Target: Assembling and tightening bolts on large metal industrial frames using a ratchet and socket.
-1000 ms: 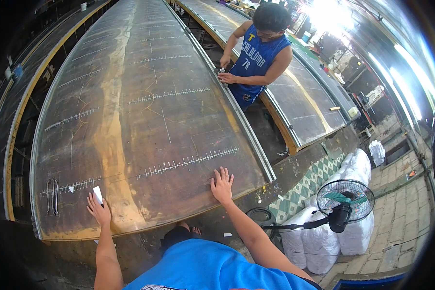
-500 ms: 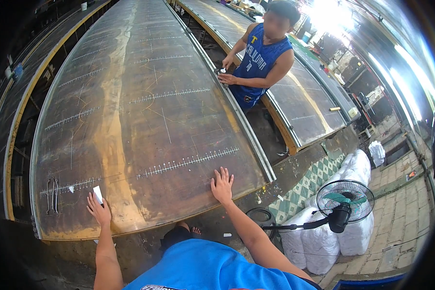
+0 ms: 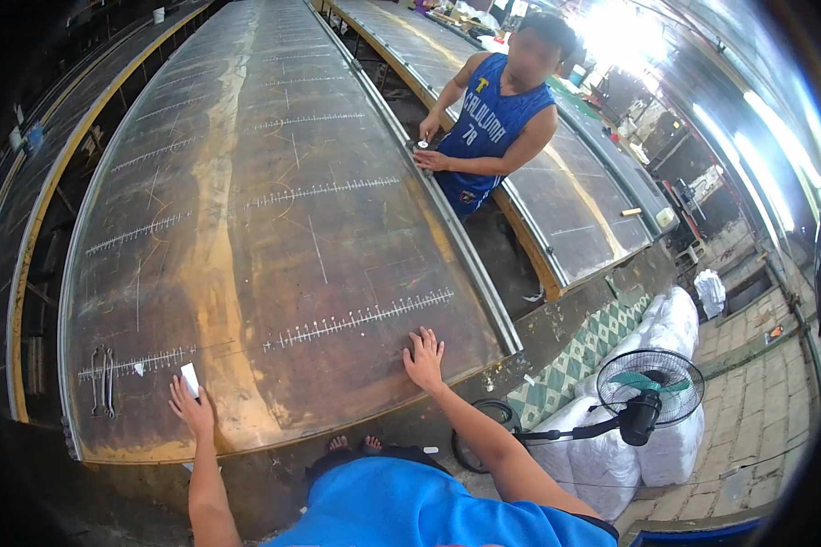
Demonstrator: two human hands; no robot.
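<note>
My left hand (image 3: 192, 408) rests on the near left part of a long brown table (image 3: 337, 246), its fingers extended. A small white strip (image 3: 189, 379) lies at those fingertips; whether the fingers press on it is hard to tell. Further left are two wrenches (image 3: 109, 381), side by side, and a small white scrap (image 3: 140, 368). My right hand (image 3: 423, 360) lies flat near the table's near right corner with its fingers spread, holding nothing. Rows of white tick marks (image 3: 360, 319) cross the tabletop beyond my hands.
A co-worker in a blue sleeveless jersey (image 3: 483, 118) stands at the right edge, hands at the metal rail (image 3: 447, 232). A second long table (image 3: 575, 191) runs alongside. A standing fan (image 3: 649, 387) and white wrapped bundles (image 3: 602, 460) are at my right.
My view has shifted slightly, and both my feet now show below the table edge. My hands stay in nearly the same places on the table. The co-worker's head and torso have shifted a little.
</note>
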